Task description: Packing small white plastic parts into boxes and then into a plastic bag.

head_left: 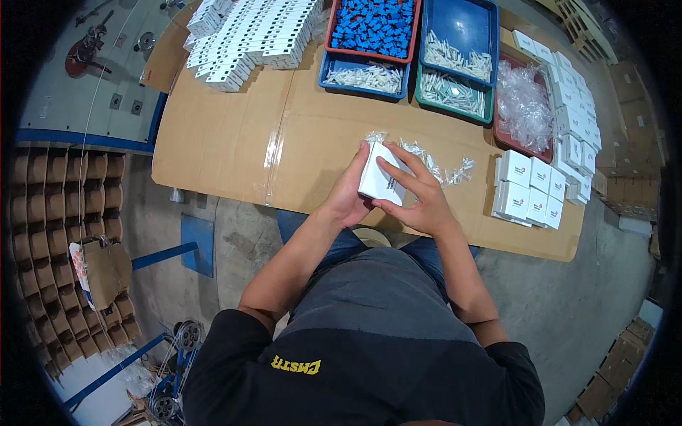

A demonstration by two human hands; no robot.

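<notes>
Between my two hands, over the near side of the cardboard-covered table (pixel 220 142), is a small white box (pixel 381 176) with dark print on one face. My left hand (pixel 348 190) grips its left side, the thumb along the upper edge. From the right, my right hand (pixel 423 192) has its fingers over the face and its thumb at the lower edge. Whether anything is inside the box I cannot tell. Just beyond my hands lie small clear plastic packets (pixel 419 153), partly hidden by the fingers, and another clear packet (pixel 460 170) to the right.
White boxes (pixel 529 188) stand in rows at the right, and many more (pixel 249 42) at the far left. Trays hold blue pieces (pixel 373 28), white stick-like parts (pixel 455 57) and clear plastic bags (pixel 524 106). A machine with pulleys (pixel 188 334) is at the lower left.
</notes>
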